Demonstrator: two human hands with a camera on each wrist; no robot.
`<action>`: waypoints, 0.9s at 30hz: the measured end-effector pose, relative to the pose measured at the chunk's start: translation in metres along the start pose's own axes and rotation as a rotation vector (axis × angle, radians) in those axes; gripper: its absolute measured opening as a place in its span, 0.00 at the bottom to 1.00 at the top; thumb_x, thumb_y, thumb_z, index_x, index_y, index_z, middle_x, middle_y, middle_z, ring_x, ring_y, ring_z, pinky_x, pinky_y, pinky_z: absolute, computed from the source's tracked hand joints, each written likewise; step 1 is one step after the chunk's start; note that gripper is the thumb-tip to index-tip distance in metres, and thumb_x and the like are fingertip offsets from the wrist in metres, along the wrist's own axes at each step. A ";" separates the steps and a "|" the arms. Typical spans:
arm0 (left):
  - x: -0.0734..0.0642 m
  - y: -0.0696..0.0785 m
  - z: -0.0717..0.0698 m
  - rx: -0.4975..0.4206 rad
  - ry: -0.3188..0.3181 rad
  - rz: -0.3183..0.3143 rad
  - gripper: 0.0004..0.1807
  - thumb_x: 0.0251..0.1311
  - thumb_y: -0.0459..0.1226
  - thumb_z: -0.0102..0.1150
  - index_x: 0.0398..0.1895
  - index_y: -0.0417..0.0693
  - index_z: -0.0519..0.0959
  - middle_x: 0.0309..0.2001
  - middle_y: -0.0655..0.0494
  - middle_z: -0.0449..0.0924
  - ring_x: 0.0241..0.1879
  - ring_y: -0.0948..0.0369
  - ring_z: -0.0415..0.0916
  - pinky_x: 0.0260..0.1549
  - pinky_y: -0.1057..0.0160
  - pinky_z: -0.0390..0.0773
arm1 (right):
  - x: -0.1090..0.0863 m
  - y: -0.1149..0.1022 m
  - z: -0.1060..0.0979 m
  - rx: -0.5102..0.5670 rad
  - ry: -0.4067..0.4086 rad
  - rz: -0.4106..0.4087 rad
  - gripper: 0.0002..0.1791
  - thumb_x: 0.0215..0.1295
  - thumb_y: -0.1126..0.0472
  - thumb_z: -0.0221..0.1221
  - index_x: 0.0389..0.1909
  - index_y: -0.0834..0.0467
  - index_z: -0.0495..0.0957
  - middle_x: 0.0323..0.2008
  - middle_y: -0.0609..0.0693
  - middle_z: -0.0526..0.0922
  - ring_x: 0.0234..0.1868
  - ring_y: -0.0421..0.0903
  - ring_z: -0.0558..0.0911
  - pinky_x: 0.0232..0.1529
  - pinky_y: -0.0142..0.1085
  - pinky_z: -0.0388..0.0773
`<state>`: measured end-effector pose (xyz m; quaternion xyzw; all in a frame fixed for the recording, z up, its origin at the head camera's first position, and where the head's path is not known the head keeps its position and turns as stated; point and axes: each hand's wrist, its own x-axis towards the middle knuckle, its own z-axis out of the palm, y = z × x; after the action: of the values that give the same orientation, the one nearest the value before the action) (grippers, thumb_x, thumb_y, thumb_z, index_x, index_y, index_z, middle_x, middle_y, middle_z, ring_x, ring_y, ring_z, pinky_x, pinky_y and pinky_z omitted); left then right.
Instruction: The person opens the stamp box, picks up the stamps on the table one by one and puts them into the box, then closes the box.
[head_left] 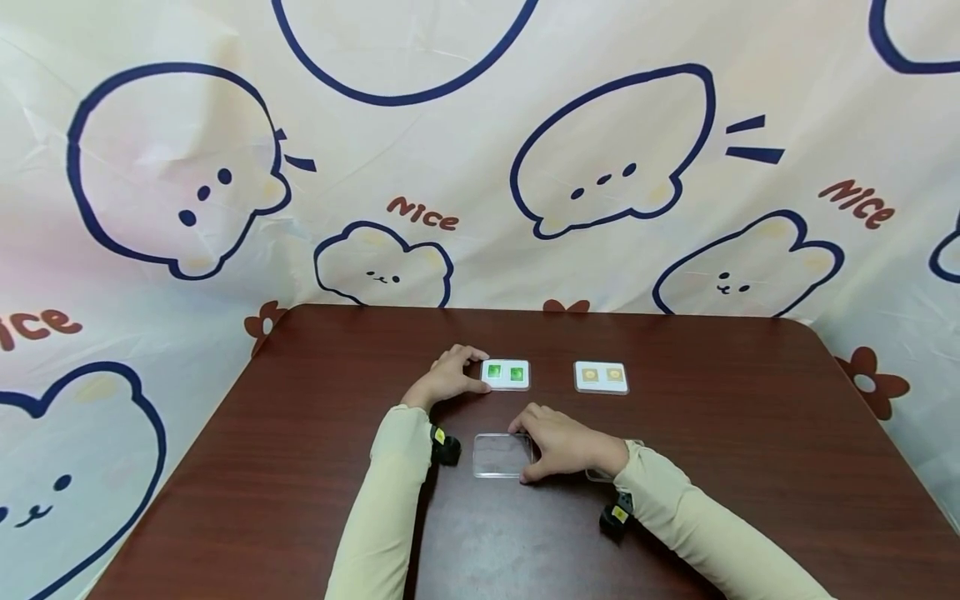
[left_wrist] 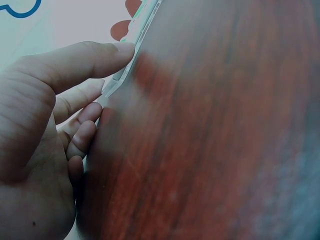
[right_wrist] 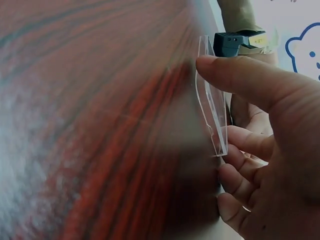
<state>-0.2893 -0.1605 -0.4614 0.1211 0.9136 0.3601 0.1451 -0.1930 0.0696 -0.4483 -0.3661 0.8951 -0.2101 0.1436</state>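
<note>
My left hand (head_left: 447,377) pinches the left end of a flat white case (head_left: 506,375) with two green squares in it, thumb at the near edge and fingers at the far edge. In the left wrist view the thumb presses along the side of this case (left_wrist: 142,27). Nearer to me, my right hand (head_left: 564,442) holds the right end of a clear plastic lid (head_left: 498,457) between thumb and fingers. Seen edge-on in the right wrist view, the transparent lid (right_wrist: 211,100) has the thumb on one edge and fingertips at the other.
A second white case (head_left: 602,386) with two yellowish squares lies on the brown wooden table (head_left: 712,392), to the right of the first. Behind the table hangs a pale cloth (head_left: 480,167) with blue cartoon outlines. A black camera (head_left: 446,447) sits on the left wrist.
</note>
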 end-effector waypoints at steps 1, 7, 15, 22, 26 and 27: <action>0.000 0.000 0.000 -0.002 0.000 0.000 0.28 0.52 0.44 0.70 0.58 0.56 0.74 0.58 0.53 0.68 0.57 0.53 0.63 0.60 0.49 0.59 | 0.000 0.000 0.000 -0.003 -0.001 0.004 0.33 0.48 0.48 0.70 0.53 0.57 0.73 0.47 0.48 0.72 0.45 0.43 0.71 0.47 0.37 0.70; 0.000 0.000 0.001 -0.003 0.003 0.009 0.28 0.52 0.44 0.70 0.58 0.55 0.75 0.57 0.52 0.68 0.58 0.53 0.63 0.60 0.48 0.60 | 0.001 0.002 0.002 -0.002 0.007 0.010 0.31 0.48 0.49 0.69 0.53 0.56 0.72 0.46 0.48 0.71 0.43 0.41 0.71 0.45 0.36 0.70; 0.000 0.001 0.000 0.004 0.003 0.011 0.28 0.52 0.43 0.71 0.58 0.55 0.75 0.58 0.52 0.69 0.59 0.53 0.64 0.60 0.48 0.59 | 0.001 0.005 0.002 0.037 0.048 -0.012 0.31 0.47 0.56 0.67 0.54 0.58 0.71 0.49 0.50 0.70 0.41 0.41 0.73 0.42 0.34 0.72; -0.001 0.000 -0.001 -0.010 -0.004 0.010 0.28 0.52 0.44 0.70 0.58 0.55 0.75 0.58 0.52 0.68 0.59 0.52 0.63 0.61 0.48 0.59 | 0.003 0.007 -0.006 0.111 0.054 0.018 0.31 0.49 0.60 0.66 0.56 0.60 0.68 0.48 0.51 0.66 0.36 0.40 0.71 0.34 0.30 0.71; -0.001 0.001 0.000 -0.012 -0.001 0.014 0.28 0.52 0.43 0.71 0.58 0.55 0.75 0.58 0.52 0.68 0.59 0.52 0.63 0.61 0.47 0.59 | 0.007 0.013 -0.013 0.134 0.060 0.058 0.31 0.53 0.60 0.65 0.59 0.60 0.66 0.50 0.52 0.64 0.34 0.39 0.70 0.31 0.31 0.70; -0.001 0.001 0.000 -0.013 -0.002 0.016 0.28 0.52 0.43 0.71 0.58 0.55 0.75 0.58 0.52 0.68 0.59 0.52 0.63 0.61 0.48 0.59 | 0.009 0.015 -0.014 0.133 0.065 0.070 0.31 0.54 0.59 0.65 0.59 0.60 0.66 0.51 0.52 0.64 0.33 0.39 0.70 0.30 0.31 0.71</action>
<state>-0.2880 -0.1606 -0.4605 0.1278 0.9100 0.3672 0.1438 -0.2135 0.0768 -0.4438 -0.3173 0.8956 -0.2757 0.1458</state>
